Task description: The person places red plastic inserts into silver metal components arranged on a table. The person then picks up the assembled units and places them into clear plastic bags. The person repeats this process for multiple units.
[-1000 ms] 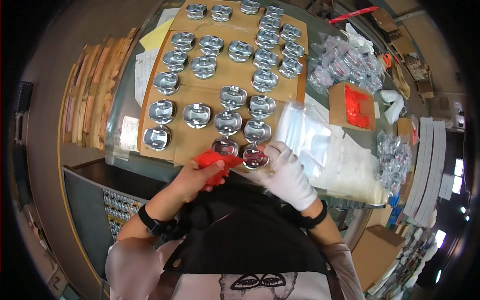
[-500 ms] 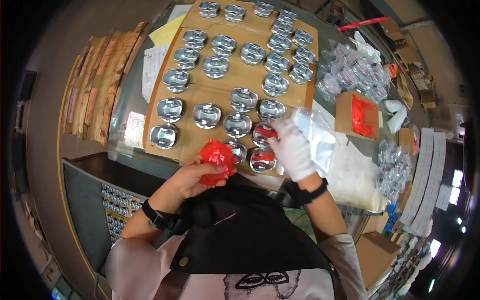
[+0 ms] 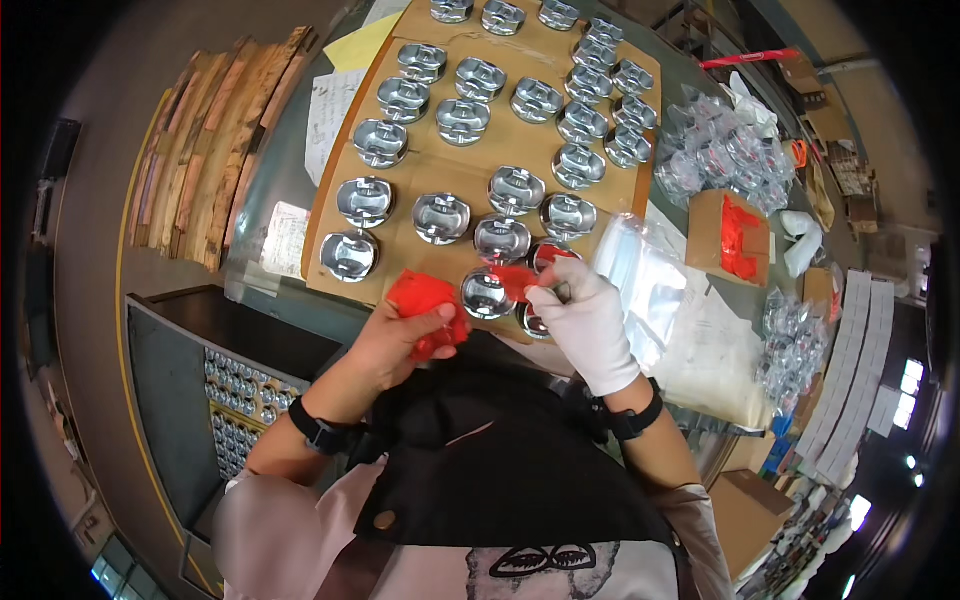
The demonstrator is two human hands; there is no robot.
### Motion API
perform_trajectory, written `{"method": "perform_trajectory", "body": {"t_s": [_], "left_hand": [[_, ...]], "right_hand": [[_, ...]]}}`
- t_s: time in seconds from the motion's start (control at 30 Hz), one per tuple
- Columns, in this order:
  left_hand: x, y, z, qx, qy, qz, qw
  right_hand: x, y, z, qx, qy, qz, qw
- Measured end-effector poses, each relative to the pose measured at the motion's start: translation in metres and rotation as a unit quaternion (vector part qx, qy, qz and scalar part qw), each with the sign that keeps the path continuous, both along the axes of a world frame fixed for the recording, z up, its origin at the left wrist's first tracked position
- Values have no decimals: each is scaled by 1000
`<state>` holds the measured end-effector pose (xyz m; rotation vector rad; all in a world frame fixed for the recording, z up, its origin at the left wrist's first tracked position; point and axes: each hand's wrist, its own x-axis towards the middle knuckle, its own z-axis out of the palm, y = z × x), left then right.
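Note:
My bare left hand [image 3: 393, 345] is closed round a wad of thin red plastic packets [image 3: 420, 295] at the near edge of the cardboard. In its white glove, my right hand [image 3: 592, 325] pinches one red packet [image 3: 513, 280] over the rim of a shiny metal piston [image 3: 485, 299]. Just beyond the glove sits a piston [image 3: 553, 256] with red inside it. Another piston [image 3: 533, 320] is partly hidden by the gloved hand, and some red shows in it too. Further pistons [image 3: 441, 218] stand with their hollow sides up on the cardboard sheet [image 3: 400, 262].
Right of the cardboard lie clear plastic bags [image 3: 640, 270]. A small cardboard box [image 3: 728, 236] of red packets stands beyond them, near a heap of bagged parts [image 3: 720, 145]. At the lower left, a grey cart [image 3: 165, 375] holds more pistons. Wooden slats [image 3: 215, 150] are stacked at the left.
My gloved hand has drawn away from the near-right pistons, leaving red in two of them. It now holds a red packet over the piston to their left. The whole view has shifted slightly.

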<state>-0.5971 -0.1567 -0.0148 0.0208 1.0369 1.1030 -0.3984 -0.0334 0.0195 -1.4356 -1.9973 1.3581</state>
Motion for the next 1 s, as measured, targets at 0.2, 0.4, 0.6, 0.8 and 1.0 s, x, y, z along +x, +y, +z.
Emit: {"method": "perform_trajectory", "body": {"t_s": [0.2, 0.4, 0.6, 0.8, 1.0], "left_hand": [[-20, -19, 2, -3, -157, 83, 984], [-22, -28, 5, 53, -127, 85, 987], [-18, -34, 7, 11, -10, 134, 991], [-31, -78, -7, -36, 24, 281, 959], [-45, -104, 9, -4, -44, 359, 932]], "right_hand": [[-18, 3, -42, 349, -293, 307, 835], [-47, -13, 26, 81, -101, 223, 966], [-72, -29, 27, -50, -110, 219, 968], [-119, -10, 7, 173, -21, 260, 950], [-200, -20, -31, 288, -168, 377, 864]]}}
